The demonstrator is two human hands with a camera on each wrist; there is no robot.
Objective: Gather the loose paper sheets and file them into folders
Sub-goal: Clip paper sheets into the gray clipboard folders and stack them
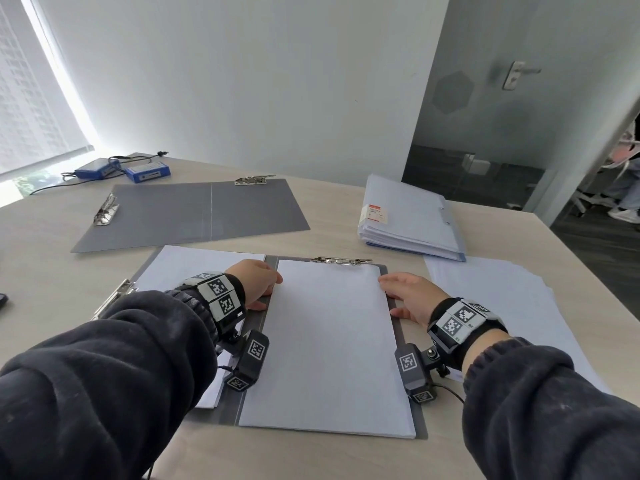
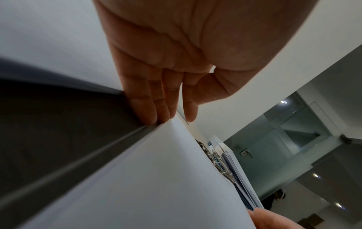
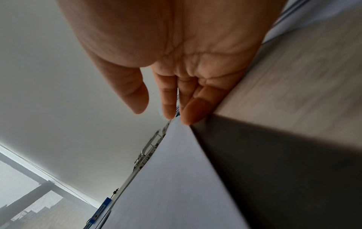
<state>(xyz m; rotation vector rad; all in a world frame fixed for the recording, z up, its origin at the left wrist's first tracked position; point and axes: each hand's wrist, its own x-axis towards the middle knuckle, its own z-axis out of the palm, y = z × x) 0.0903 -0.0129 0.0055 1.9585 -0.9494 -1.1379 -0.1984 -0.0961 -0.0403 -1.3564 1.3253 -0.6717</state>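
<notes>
An open grey folder (image 1: pixel 419 424) lies in front of me with a stack of white sheets (image 1: pixel 329 344) on its right half, under the metal clip (image 1: pixel 341 260). More white sheets (image 1: pixel 183 268) sit on its left half. My left hand (image 1: pixel 258 284) rests with straight fingers (image 2: pixel 147 108) against the stack's left edge. At the stack's right edge my right hand (image 1: pixel 403 294) lies flat, its fingertips (image 3: pixel 191 113) touching the paper edge (image 3: pixel 176 170). Loose sheets (image 1: pixel 502 299) spread to the right. Neither hand holds anything.
A second open grey folder (image 1: pixel 194 213) lies empty at the back left. A thick pile of filed papers (image 1: pixel 412 220) sits at the back right. Two blue boxes (image 1: pixel 121 169) with cables lie near the window. The table edge runs along the right.
</notes>
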